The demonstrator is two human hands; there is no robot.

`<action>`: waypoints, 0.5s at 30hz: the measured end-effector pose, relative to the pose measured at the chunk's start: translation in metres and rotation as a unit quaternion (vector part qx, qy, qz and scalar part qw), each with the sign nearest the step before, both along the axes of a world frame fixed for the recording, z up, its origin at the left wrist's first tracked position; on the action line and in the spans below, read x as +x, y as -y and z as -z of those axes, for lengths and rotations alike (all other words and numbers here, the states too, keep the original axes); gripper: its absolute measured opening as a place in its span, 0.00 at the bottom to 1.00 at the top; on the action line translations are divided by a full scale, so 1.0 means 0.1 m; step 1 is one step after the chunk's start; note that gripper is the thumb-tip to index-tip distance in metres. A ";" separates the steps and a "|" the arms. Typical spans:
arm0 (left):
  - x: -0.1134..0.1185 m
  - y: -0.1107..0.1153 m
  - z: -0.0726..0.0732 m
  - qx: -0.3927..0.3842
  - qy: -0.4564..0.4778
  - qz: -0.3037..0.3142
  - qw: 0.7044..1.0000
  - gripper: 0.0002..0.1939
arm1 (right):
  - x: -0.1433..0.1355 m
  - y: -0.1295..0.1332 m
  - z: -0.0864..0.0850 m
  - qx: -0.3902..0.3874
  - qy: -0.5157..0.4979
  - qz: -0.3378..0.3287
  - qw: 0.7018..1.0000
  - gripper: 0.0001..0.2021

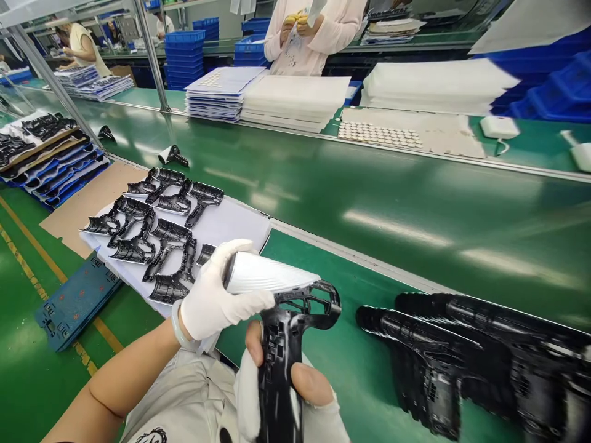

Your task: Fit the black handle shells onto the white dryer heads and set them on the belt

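Observation:
A hair dryer housing [282, 357] is between my two hands, tilted, with a black handle, an open black frame at the rear and a white ribbed barrel [268, 274]. My left hand [217, 295], in a white glove, is closed around the barrel's front end, thumb along its underside. Below it, my right hand [295, 394] grips the black handle; its glove leaves thumb and fingertip bare. To the left, several black half shells [170, 246] lie on a white sheet. More black shells [438, 357] lie on the green bench at right, blurred.
A green conveyor belt [300, 166] runs beyond the bench, carrying a white-and-black hair dryer [173, 155]. Past it stand white sheet stacks [295, 98], small round pieces [378, 134] and blue crates [184, 55]. A person [314, 37] works opposite. A metal post [150, 55] rises at left.

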State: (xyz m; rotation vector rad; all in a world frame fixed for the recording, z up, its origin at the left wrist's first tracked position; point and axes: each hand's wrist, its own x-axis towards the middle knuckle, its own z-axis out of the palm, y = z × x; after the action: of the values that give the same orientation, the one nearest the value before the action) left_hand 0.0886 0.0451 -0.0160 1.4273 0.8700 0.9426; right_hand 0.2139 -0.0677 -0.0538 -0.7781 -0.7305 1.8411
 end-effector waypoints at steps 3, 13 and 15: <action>0.04 0.04 -0.05 0.009 -0.002 -0.048 0.999 0.22 | -0.03 0.01 0.07 0.007 -0.023 0.009 1.000 0.30; 0.01 0.07 -0.03 0.016 -0.038 -0.022 0.999 0.34 | -0.05 -0.06 0.10 0.049 0.037 0.034 0.998 0.27; 0.00 0.07 -0.01 0.056 -0.028 -0.034 0.997 0.26 | -0.04 -0.09 0.10 0.056 0.039 0.032 0.997 0.27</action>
State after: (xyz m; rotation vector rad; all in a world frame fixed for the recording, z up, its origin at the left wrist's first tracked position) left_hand 0.0890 0.0383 -0.0153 1.5352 0.9237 1.0201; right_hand 0.2102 -0.0591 -0.0634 -0.7949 -0.8426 1.7044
